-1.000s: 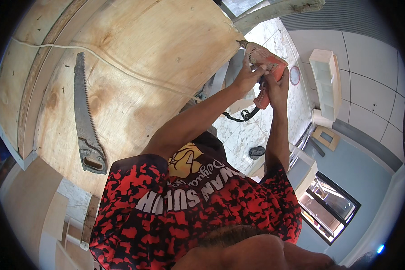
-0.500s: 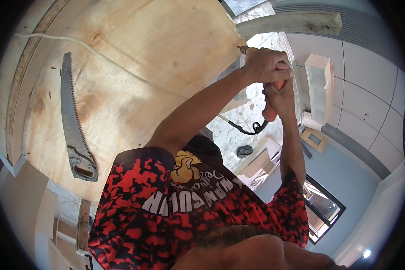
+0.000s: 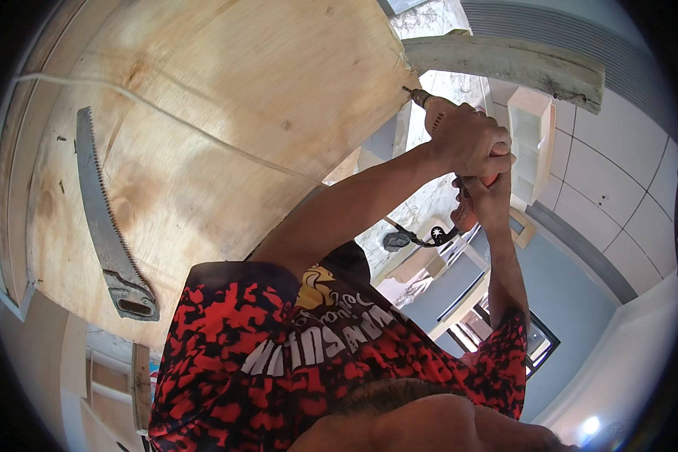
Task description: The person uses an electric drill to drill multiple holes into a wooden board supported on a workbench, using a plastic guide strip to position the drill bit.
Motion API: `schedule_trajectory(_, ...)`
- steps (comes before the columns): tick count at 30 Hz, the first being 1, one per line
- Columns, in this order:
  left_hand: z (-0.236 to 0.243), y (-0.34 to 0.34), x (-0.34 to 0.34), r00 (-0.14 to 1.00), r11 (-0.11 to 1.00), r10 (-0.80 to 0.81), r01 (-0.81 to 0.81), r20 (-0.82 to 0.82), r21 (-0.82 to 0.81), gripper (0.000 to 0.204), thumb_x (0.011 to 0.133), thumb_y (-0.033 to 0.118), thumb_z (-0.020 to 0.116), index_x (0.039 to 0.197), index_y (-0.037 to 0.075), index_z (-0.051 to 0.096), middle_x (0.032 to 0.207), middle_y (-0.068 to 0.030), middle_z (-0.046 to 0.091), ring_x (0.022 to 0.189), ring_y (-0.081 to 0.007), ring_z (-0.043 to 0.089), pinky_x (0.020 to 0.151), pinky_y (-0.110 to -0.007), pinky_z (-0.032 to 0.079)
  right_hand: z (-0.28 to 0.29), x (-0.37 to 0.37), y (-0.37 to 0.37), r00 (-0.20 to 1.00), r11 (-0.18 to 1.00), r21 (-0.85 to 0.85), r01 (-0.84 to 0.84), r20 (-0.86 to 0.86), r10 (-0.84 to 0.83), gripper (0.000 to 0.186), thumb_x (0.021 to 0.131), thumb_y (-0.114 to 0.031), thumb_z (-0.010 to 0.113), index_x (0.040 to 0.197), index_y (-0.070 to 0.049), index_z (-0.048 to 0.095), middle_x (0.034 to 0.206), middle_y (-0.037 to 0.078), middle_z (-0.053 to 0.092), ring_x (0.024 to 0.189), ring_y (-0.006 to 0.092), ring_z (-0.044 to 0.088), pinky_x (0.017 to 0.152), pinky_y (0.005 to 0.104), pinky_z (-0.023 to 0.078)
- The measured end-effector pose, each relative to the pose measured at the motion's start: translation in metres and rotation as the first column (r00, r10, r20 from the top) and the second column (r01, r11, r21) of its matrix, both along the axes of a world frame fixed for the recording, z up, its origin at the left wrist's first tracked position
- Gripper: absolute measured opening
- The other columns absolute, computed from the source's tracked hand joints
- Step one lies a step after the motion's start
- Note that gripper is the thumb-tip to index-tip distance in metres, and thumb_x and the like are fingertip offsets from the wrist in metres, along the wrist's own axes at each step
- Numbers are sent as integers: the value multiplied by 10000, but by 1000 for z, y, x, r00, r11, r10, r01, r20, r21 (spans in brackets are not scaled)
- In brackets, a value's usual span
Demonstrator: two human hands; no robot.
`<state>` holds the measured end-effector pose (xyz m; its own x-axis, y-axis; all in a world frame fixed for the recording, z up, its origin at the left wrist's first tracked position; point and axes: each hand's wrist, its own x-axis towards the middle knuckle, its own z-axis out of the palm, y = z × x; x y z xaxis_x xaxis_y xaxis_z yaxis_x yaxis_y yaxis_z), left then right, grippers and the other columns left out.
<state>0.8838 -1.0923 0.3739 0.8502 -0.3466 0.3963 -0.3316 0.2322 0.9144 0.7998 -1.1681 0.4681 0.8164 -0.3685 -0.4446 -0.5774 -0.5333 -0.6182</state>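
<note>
Both my hands hold an orange power drill (image 3: 463,215) at the right edge of a large plywood sheet (image 3: 226,98). My left hand (image 3: 467,139) wraps over the top of the drill's body and hides most of it. Just below, my right hand (image 3: 488,197) grips the handle. The drill bit (image 3: 414,93) touches the plywood's edge near its upper right corner. A black cable (image 3: 422,239) hangs from the bottom of the handle.
A hand saw (image 3: 109,226) with a grey handle lies on the plywood at left, and a thin white cord (image 3: 166,120) runs across the sheet. A rough grey timber (image 3: 505,64) lies beyond the drill. A white shelf unit (image 3: 531,143) stands at right.
My left hand has slid over the top of the drill, covering its orange body. The drill tip stays at the plywood edge while the view has shifted slightly.
</note>
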Motion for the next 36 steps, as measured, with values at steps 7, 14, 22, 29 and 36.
schedule_trajectory(7, -1, 0, -2, 1000, 998, 12, -13, -16, -58, 310, 701, 379, 676, 741, 74, 714, 675, -102, 673, 617, -283, 657, 624, -403, 501, 5, 2, 10, 999, 1000, -18, 26, -42, -26, 478, 806, 59, 578, 1217, -29, 351, 914, 125, 595, 689, 157, 655, 532, 265, 542)
schedule_trajectory(14, -4, -8, -5, 998, 994, 51, -53, -25, -94, 353, 675, 416, 648, 725, 70, 693, 684, -122, 669, 624, -305, 652, 689, -439, 501, 10, 3, 13, 1000, 999, -33, 0, -26, -1, 370, 867, 9, 595, 1174, -9, 391, 852, 114, 614, 647, 156, 631, 520, 272, 522)
schedule_trajectory(22, -3, 5, -17, 998, 997, -38, 41, 46, -59, 297, 704, 388, 681, 752, 98, 718, 708, -99, 687, 649, -286, 658, 653, -391, 504, -5, -28, 11, 996, 997, 30, 69, 47, -71, 392, 868, -22, 610, 1191, -15, 390, 814, 131, 645, 616, 155, 626, 517, 274, 514)
schedule_trajectory(29, -9, 14, -36, 963, 986, -167, 157, 211, 64, 302, 694, 407, 688, 739, 108, 702, 702, -87, 674, 678, -287, 658, 690, -414, 498, -37, -65, 19, 957, 988, 145, 55, 276, -93, 336, 824, -27, 621, 1116, 10, 458, 799, 116, 629, 609, 152, 619, 528, 265, 517)
schedule_trajectory(36, -22, 19, -57, 918, 981, -183, 148, 352, 123, 272, 715, 373, 684, 793, 112, 678, 765, -54, 669, 766, -271, 647, 782, -418, 475, -75, -91, 19, 905, 995, 87, 45, 418, -77, 348, 791, -23, 646, 1086, 21, 467, 792, 100, 613, 594, 141, 599, 525, 258, 501)
